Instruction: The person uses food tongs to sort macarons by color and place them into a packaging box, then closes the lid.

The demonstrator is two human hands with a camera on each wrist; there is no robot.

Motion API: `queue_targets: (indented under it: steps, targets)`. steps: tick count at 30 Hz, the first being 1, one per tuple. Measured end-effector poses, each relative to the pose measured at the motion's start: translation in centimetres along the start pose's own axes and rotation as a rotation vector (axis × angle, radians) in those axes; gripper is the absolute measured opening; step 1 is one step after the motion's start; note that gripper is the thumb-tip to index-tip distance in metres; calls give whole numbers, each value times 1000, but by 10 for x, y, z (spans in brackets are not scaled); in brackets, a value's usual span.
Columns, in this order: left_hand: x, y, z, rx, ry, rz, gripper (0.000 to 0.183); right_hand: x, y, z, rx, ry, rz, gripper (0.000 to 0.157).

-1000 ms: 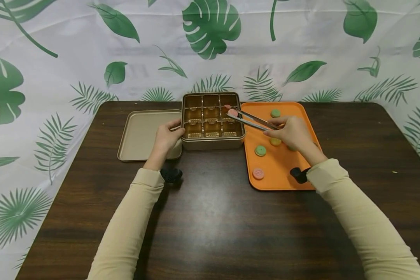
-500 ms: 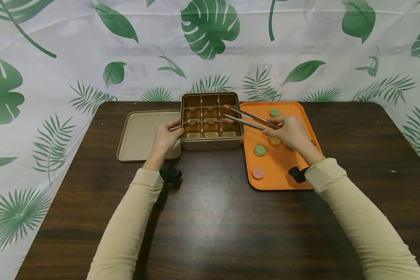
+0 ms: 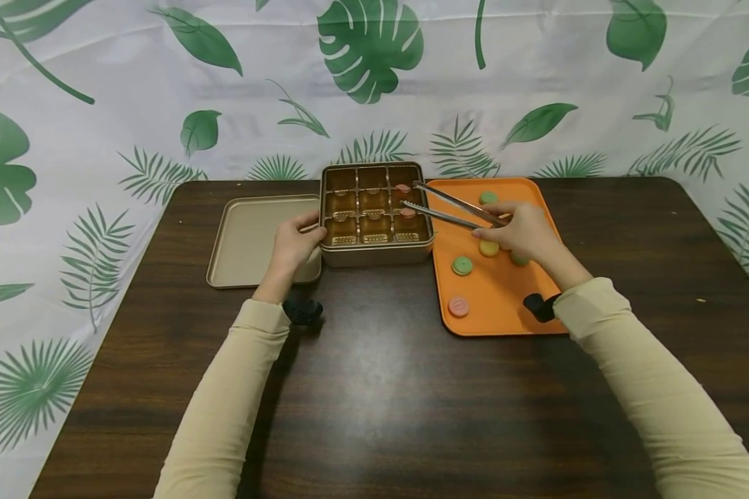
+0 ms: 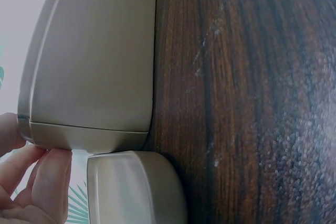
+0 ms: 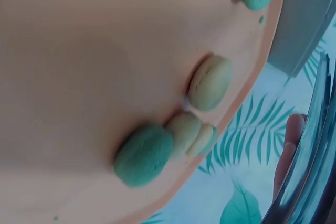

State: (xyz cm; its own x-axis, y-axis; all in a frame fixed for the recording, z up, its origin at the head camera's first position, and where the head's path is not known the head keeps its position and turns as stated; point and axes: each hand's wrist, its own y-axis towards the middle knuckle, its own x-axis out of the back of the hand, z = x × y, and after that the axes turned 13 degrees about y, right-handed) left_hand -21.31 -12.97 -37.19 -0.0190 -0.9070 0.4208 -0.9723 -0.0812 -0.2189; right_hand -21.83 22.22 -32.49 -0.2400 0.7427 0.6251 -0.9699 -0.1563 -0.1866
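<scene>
In the head view my left hand (image 3: 296, 246) holds the left side of a gold tin (image 3: 377, 256), thumb at its rim. The left wrist view shows the fingers (image 4: 51, 182) against the tin's side wall. My right hand (image 3: 524, 232) grips metal tongs (image 3: 452, 216) whose tips stand apart over the tin's right column. Two pink macarons lie in that column, a rear macaron (image 3: 402, 188) and a nearer macaron (image 3: 408, 213); the tongs partly hide the nearer one. In the right wrist view the tongs (image 5: 310, 156) show at the right edge, with part of the hand behind.
An orange tray (image 3: 493, 305) to the right bears several macarons, among them a pink macaron (image 3: 458, 307), a green macaron (image 3: 462, 265) and a yellow macaron (image 3: 489, 248). Left of the tin lies its gold lid (image 3: 250, 239). A leaf-patterned cloth (image 3: 374, 118) hangs behind the table.
One second ago the tongs held a pink macaron over the tin. It now lies in the right column, and the tongs' arms have spread and drawn slightly right. The left hand keeps its place.
</scene>
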Motion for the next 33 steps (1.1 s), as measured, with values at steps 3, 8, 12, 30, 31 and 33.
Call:
queue_targets:
  steps: [3,8,12,30,31,33]
  targets:
    - [0,0,0,-2,-6,-2,47,7,-2,-2,-15,4,21,62]
    - [1,0,1,0,1,-3,47,18,-5,-7,1,10,45,64]
    - [1,0,1,9,4,2,47,26,-9,-11,23,-6,63,62]
    - [1,-2,0,-2,42,7,47,55,-35,-41,-9,-173,270,59]
    - [1,-1,0,-1,42,8,47,56,-36,-43,-8,-173,285,58]
    - [2,-1,0,2,44,9,47,57,-39,-48,2,-171,311,57]
